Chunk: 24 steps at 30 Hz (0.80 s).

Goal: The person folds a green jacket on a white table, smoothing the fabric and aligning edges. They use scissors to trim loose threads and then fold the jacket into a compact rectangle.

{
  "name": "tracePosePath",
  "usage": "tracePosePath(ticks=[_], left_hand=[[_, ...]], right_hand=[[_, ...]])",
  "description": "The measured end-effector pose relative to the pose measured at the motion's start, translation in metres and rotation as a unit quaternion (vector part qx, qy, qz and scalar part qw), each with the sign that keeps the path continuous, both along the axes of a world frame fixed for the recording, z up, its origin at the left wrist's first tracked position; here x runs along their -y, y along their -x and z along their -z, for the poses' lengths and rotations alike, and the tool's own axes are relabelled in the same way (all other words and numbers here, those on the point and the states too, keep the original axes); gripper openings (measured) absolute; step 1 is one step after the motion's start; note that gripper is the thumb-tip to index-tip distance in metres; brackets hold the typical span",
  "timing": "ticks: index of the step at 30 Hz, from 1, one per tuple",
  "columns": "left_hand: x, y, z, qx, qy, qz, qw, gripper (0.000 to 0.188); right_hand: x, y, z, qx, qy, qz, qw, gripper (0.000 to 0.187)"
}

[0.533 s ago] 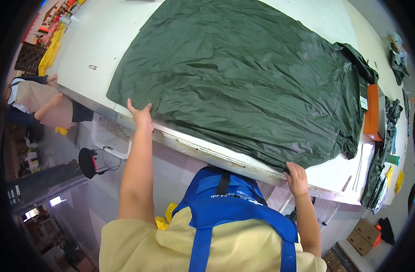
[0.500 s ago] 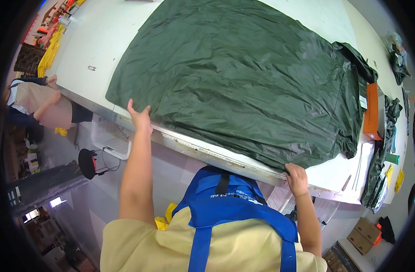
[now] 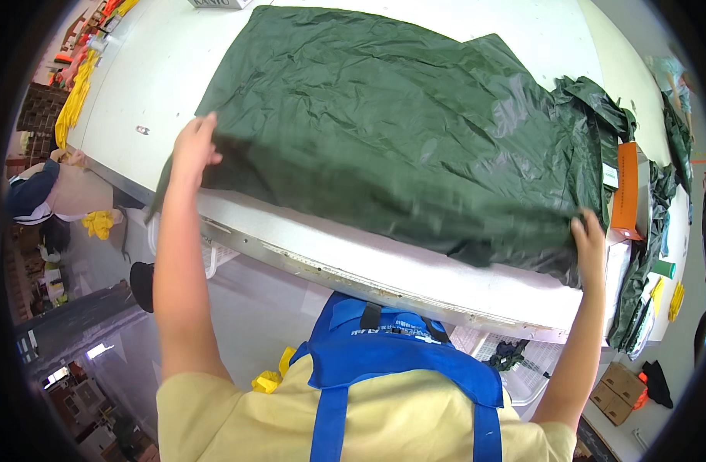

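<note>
My left hand [image 3: 192, 146] and right hand [image 3: 589, 239] each grip a near corner of the dark green garment [image 3: 399, 131], lifted off the white table [image 3: 137, 92]. Folding barely begun; far half lies flat.

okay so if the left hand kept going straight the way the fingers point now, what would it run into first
Probably just more of the large dark green crinkled fabric sheet. The left hand grips its near left corner with fingers pointing away across the white table, so the spread cloth lies directly ahead. How high the hand is above it is unclear.

Garment [image 3: 399, 138] spread on table [image 3: 160, 69], its near corners in left hand [image 3: 192, 146] and right hand [image 3: 589, 239].
</note>
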<state>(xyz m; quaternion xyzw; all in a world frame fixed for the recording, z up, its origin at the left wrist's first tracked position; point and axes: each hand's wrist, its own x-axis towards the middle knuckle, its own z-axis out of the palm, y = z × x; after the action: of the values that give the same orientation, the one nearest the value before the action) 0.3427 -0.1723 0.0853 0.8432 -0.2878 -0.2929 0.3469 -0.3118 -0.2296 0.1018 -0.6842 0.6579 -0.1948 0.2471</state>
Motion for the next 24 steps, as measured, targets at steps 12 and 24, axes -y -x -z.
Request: tracePosePath(ticks=[12, 24], left_hand=[[0.127, 0.199, 0.096, 0.322, 0.148, 0.470, 0.809, 0.052], [0.187, 0.256, 0.114, 0.270, -0.036, 0.567, 0.777, 0.023]], right_hand=[[0.133, -0.004, 0.138, -0.126, 0.063, 0.070, 0.988, 0.038], [-0.072, 0.174, 0.123, -0.184, 0.124, 0.155, 0.963, 0.038]])
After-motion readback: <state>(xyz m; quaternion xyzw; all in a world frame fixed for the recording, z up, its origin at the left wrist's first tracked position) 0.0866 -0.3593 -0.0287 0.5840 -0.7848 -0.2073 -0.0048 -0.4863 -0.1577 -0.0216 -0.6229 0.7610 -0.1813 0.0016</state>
